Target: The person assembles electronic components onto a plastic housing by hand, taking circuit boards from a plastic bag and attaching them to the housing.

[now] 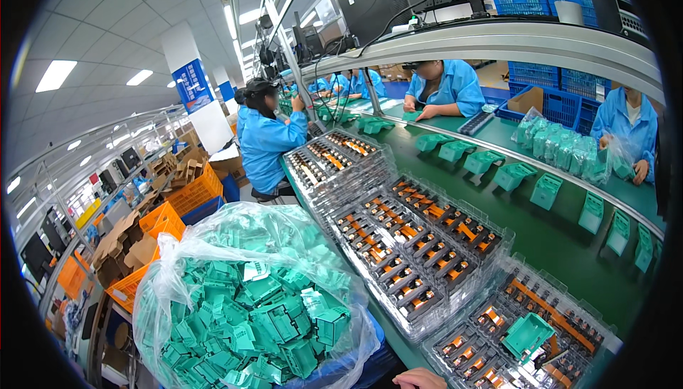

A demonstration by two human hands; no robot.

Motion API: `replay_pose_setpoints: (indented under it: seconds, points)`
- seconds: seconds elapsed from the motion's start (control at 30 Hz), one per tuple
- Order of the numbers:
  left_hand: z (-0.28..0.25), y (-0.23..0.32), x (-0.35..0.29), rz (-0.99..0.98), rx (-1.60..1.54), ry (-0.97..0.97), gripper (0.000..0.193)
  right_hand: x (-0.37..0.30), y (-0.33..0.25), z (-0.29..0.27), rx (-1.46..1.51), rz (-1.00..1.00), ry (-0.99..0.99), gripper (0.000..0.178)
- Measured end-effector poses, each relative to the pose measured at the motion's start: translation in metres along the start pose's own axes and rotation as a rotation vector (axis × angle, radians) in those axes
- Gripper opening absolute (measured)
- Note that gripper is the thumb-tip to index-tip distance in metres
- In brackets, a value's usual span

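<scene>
Only the top of my left hand (421, 378) shows, cut off by the lower edge of the head view, so what its fingers do is hidden. It is nearest to a clear plastic tray (491, 350) of small black, orange and metal parts. On that tray lies an open green plastic housing (528, 337), tilted and untouched. To the left of my hand, a clear plastic bag (160, 303) holds a heap of green plastic housings (263, 318). My right hand is out of view.
More stacked trays (413, 243) run along the table's near side. Green housings (514, 174) stand in a row on the green conveyor (455, 182). Several co-workers in blue (452, 90) sit beyond and left. Orange crates (153, 232) stand left; a metal frame (512, 41) crosses above.
</scene>
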State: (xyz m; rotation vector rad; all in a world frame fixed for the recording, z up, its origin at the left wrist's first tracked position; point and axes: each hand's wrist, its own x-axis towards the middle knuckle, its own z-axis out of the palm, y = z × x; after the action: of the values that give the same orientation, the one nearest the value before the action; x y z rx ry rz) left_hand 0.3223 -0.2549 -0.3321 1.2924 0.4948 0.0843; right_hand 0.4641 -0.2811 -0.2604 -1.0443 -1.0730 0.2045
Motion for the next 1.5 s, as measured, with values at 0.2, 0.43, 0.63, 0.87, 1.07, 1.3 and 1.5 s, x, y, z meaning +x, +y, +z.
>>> replay_pose_setpoints:
  seconds: [0.2, 0.43, 0.63, 0.87, 1.07, 1.3, 1.5]
  points:
    - [0.006, -0.004, 0.001, 0.023, 0.043, 0.029, 0.054, 0.0, 0.0, -0.002, 0.023, -0.113, 0.035, 0.012]
    - [0.014, -0.002, 0.007, 0.053, -0.032, 0.042, 0.066, -0.003, 0.001, 0.0, 0.119, -0.013, 0.131, 0.012]
    - [0.015, -0.018, 0.007, 0.105, -0.136, 0.026, 0.066, -0.002, 0.003, -0.003, 0.114, -0.082, 0.092, 0.013]
    - [0.011, -0.018, 0.007, 0.205, 0.105, 0.002, 0.064, -0.004, 0.0, -0.004, 0.148, -0.049, 0.083, 0.012]
    - [0.012, -0.024, 0.008, 0.149, 0.039, -0.01, 0.061, -0.007, -0.01, -0.002, 0.101, -0.022, 0.098, 0.01]
    - [0.007, -0.02, 0.0, 0.217, 0.306, -0.134, 0.059, -0.017, -0.03, 0.0, 0.068, 0.007, 0.15, 0.007]
    - [0.025, -0.009, 0.0, 0.106, 0.039, -0.286, 0.059, -0.031, -0.045, -0.009, 0.826, 0.456, 0.379, 0.009]
